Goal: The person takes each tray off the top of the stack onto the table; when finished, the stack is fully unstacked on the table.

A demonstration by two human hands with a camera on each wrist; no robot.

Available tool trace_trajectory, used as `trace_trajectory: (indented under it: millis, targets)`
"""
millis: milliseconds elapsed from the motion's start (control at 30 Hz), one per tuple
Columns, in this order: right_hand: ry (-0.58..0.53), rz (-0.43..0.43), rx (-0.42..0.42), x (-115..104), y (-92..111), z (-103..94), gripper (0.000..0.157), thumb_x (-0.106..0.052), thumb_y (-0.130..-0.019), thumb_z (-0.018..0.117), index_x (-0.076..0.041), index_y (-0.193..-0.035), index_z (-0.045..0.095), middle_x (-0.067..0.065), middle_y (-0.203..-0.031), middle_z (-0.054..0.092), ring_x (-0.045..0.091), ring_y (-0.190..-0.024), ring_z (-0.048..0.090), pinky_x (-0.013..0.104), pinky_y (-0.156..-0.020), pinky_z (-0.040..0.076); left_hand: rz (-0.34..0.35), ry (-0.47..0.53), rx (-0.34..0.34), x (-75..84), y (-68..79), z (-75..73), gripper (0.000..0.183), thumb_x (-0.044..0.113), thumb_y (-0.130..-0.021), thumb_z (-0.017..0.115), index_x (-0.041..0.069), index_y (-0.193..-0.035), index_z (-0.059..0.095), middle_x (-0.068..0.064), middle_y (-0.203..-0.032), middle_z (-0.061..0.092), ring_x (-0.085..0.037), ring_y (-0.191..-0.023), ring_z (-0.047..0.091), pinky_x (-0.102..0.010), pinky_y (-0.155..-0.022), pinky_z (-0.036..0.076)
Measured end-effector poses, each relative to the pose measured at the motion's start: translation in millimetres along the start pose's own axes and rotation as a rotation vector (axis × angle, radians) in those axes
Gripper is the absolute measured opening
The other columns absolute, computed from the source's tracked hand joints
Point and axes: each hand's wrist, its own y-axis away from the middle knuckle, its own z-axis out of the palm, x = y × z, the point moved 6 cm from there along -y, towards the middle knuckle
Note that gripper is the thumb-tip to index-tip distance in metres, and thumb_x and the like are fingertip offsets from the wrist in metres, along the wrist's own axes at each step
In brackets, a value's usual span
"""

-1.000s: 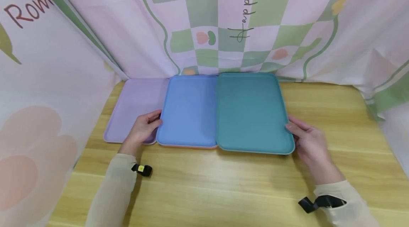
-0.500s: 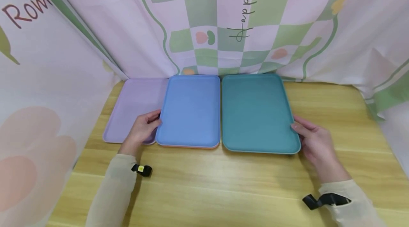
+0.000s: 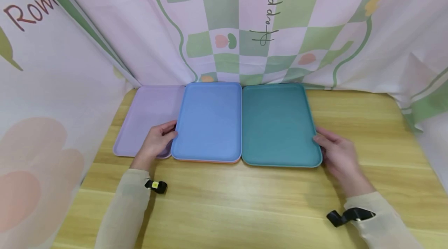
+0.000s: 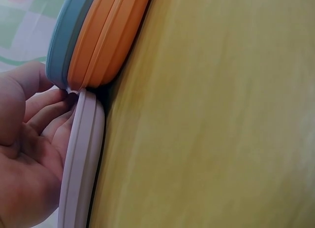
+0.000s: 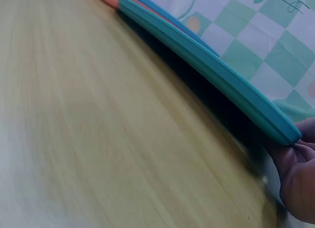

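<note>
In the head view, a teal tray [image 3: 280, 124] lies to the right of a blue tray [image 3: 210, 120], their sides meeting. My right hand [image 3: 337, 155] grips its right edge, thumb on the rim and fingers underneath. That edge is raised off the table, as the dark gap in the right wrist view shows. Orange trays [image 4: 110, 36] are stacked beneath the blue one. My left hand [image 3: 157, 140] holds the left edge of the blue tray, thumb at its rim, fingers partly hidden. Under that hand lie lilac trays [image 3: 140, 124], stacked and lower than the blue tray.
The trays stand in a row on a wooden table [image 3: 227, 202], close to a printed curtain [image 3: 224, 19] along the back. Another curtain [image 3: 63, 85] hangs at the left side. A black strap [image 3: 351, 216] is on the right sleeve.
The teal tray shifted right off the blue stack, opening a gap, then came back left and lower until that gap closed. My right hand moved with it; the left hand stayed put.
</note>
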Motion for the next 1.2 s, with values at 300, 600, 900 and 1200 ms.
trace_trajectory:
  millis: [300, 600, 900, 1200]
  targets:
    - [0.475, -0.079, -0.039, -8.9, -2.2, 3.0, 0.057, -0.015, -0.111, 0.061, 0.002, -0.162, 0.043, 0.0, -0.144, 0.069, -0.013, -0.111, 0.069, 0.008, -0.087, 0.058, -0.015, -0.012, 0.012, -2.3, -1.3, -1.6, 0.052, 0.013, -0.108, 0.063, 0.003, -0.158, 0.053, -0.022, -0.157, 0.059, -0.037, -0.149, 0.055, -0.051, -0.123, 0.047]
    - [0.69, -0.152, -0.007, -11.8, -2.9, 5.5, 0.053, -0.022, -0.113, 0.058, 0.0, -0.16, 0.048, 0.02, -0.157, 0.051, -0.015, -0.122, 0.061, 0.004, -0.092, 0.052, -0.023, 0.024, -0.031, -1.3, 0.5, -1.4, 0.056, 0.014, -0.109, 0.063, 0.004, -0.161, 0.048, -0.022, -0.162, 0.053, -0.037, -0.154, 0.048, -0.051, -0.127, 0.042]
    - [0.705, -0.16, -0.018, -13.2, -1.4, 6.5, 0.053, -0.027, -0.114, 0.055, 0.001, -0.159, 0.05, 0.024, -0.16, 0.05, -0.019, -0.115, 0.06, 0.003, -0.089, 0.053, -0.061, 0.054, -0.073, -3.9, 3.1, -0.8, 0.059, 0.017, -0.11, 0.062, 0.007, -0.165, 0.043, -0.019, -0.167, 0.047, -0.035, -0.158, 0.042, -0.051, -0.13, 0.038]
    - [0.73, -0.166, 0.049, -20.4, 0.2, 7.1, 0.055, -0.036, -0.114, 0.051, -0.007, -0.161, 0.051, 0.019, -0.161, 0.053, -0.012, -0.122, 0.061, 0.002, -0.091, 0.052, -0.069, 0.071, -0.071, -10.2, -0.8, 0.1, 0.058, 0.018, -0.11, 0.063, 0.007, -0.165, 0.045, -0.018, -0.168, 0.047, -0.033, -0.159, 0.043, -0.048, -0.13, 0.039]
